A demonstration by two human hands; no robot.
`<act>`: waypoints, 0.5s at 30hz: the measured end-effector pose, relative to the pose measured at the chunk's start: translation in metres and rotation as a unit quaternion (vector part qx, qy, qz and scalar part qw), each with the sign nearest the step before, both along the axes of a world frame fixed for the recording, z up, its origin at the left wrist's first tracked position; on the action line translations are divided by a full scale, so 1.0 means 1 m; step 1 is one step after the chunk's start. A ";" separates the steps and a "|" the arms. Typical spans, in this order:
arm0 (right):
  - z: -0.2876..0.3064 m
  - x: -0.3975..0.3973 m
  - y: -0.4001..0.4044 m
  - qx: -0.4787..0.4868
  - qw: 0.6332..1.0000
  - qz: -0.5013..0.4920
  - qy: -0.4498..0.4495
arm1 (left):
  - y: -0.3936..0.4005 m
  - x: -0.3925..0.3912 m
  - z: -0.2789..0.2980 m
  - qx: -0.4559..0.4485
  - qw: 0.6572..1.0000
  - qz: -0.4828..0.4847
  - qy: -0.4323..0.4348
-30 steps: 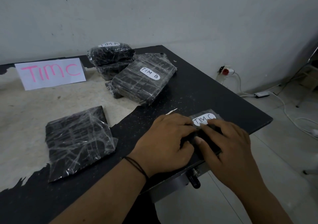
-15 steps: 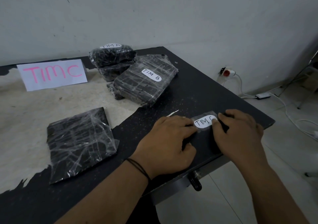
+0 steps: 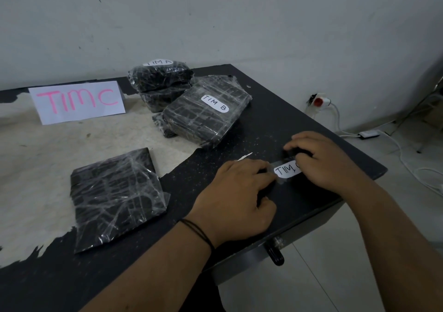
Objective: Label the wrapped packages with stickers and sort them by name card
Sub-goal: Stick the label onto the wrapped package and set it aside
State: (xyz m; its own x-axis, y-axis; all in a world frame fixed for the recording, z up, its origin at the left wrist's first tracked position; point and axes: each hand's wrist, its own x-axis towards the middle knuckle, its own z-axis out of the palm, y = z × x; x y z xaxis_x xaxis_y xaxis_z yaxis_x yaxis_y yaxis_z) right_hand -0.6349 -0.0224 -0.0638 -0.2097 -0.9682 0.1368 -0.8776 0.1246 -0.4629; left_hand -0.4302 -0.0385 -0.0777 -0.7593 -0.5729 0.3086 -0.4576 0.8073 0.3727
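Note:
A small black package (image 3: 284,181) wrapped in clear film lies near the table's front right edge, hard to make out against the dark top. On it is a white sticker (image 3: 286,170) reading TIM C. My left hand (image 3: 237,196) grips the package's left side with curled fingers. My right hand (image 3: 321,160) curls over the package's far end, its thumb covering the sticker's right end. An unlabelled wrapped package (image 3: 115,196) lies to the left. A white name card (image 3: 76,101) with pink TIM C stands at the back left.
A package labelled TIM B (image 3: 206,112) leans on a stack topped by one labelled TIM A (image 3: 160,74) at the back centre. A white paper scrap (image 3: 244,156) lies beside my left hand. The table edge (image 3: 359,187) is just right; a wall socket (image 3: 320,101) and cables lie beyond.
My right hand has moved from the package's near side up to its far end, sliding over the sticker. My left hand stayed on the package's left side.

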 end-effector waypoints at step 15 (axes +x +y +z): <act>0.005 -0.010 -0.015 0.032 0.997 0.036 -0.066 | -0.002 -0.001 0.001 0.014 1.000 0.005 -0.007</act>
State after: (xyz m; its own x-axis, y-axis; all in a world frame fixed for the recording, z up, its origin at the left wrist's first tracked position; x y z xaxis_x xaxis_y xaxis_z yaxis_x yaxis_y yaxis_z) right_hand -0.6454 -0.0373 -0.0584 -0.1521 -0.9871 0.0493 -0.8169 0.0974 -0.5685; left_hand -0.4307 -0.0402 -0.0771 -0.7578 -0.5884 0.2821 -0.4702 0.7921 0.3892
